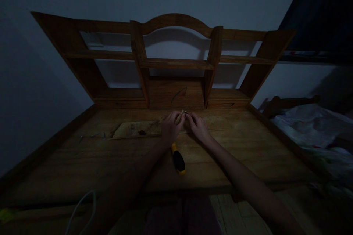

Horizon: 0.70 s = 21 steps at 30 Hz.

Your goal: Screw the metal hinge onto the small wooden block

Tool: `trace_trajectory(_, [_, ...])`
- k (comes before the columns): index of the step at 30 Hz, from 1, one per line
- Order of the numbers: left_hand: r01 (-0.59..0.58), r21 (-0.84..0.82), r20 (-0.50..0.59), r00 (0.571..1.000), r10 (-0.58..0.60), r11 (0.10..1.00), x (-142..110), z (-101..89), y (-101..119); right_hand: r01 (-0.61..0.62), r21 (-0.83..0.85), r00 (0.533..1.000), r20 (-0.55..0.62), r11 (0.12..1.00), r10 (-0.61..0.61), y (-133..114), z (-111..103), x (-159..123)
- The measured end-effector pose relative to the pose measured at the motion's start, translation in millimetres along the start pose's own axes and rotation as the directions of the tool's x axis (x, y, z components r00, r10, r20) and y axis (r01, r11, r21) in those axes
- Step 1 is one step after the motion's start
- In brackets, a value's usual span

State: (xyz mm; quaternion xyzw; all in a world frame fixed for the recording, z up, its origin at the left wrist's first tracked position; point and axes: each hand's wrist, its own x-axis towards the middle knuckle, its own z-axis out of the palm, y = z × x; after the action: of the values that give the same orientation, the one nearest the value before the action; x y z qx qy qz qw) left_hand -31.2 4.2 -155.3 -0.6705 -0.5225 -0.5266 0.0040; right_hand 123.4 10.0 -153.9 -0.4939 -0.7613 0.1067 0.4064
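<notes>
My left hand [171,127] is closed around a small light-brown piece [180,116], which looks like wood. The fingertips of my right hand [198,127] are pinched together at the far end of that piece, by a tiny shiny bit too small to name. Just below my left wrist lies a tool with a black and yellow handle [178,161]; its front end is hidden under the wrist. A thin worn wooden strip [129,130] with a dark spot on it runs across the desk beneath both hands.
The wooden desk [110,165] carries a shelf unit [176,64] along its back edge. Several small thin bits lie at the left. A white cable [93,202] loops near the front left. Plastic bags [309,126] stand beyond the right edge. The room is dim.
</notes>
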Motion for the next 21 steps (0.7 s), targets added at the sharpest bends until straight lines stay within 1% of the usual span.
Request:
trace_trajectory(6, [-0.02, -0.016, -0.021, 1.0, 0.019, 1.0, -0.2, 2.2, -3.9, 0.015, 0.019, 0.999, -0.042, 1.0, -0.014, -1.5, 2.1, -2.5])
trace_trajectory(10, [-0.005, -0.016, -0.021, 1.0, 0.005, 1.0, 0.1, 2.7, -6.2, 0.001, 0.032, 0.998, -0.069, 0.999, 0.002, -3.2, 2.3, -2.6])
trace_trajectory(16, [-0.022, -0.038, -0.019, 1.0, 0.022, 0.999, -0.7, 2.0, -5.3, -0.005, 0.047, 0.998, -0.06, 0.999, 0.008, -3.7, 1.0, -1.9])
trace_trajectory(21, [0.002, -0.035, -0.009, 1.0, -0.002, 0.999, -0.5, 2.5, -4.9, 0.002, 0.052, 0.998, -0.065, 0.999, 0.001, -2.9, 2.0, -2.0])
